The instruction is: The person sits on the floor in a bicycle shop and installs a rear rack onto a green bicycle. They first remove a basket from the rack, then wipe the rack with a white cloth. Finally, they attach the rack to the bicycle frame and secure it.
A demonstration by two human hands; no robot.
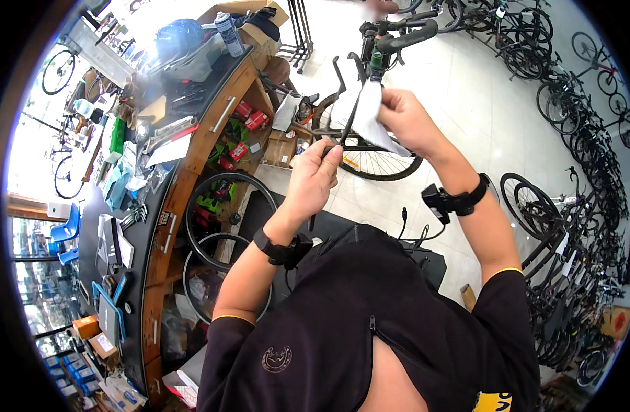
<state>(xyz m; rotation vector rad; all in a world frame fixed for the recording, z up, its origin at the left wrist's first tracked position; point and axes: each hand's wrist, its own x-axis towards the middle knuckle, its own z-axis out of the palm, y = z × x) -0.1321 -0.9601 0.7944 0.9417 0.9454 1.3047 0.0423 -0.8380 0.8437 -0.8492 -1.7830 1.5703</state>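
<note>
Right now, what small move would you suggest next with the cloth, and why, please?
Probably slide the white cloth further along the black bike part: the right hand pinches the cloth around it while the left hand steadies its lower end.

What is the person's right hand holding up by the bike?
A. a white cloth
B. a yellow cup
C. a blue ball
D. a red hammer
A: the right hand pinches a white cloth against the bike's dark frame, while the left hand grips a thin dark part just below.
</note>
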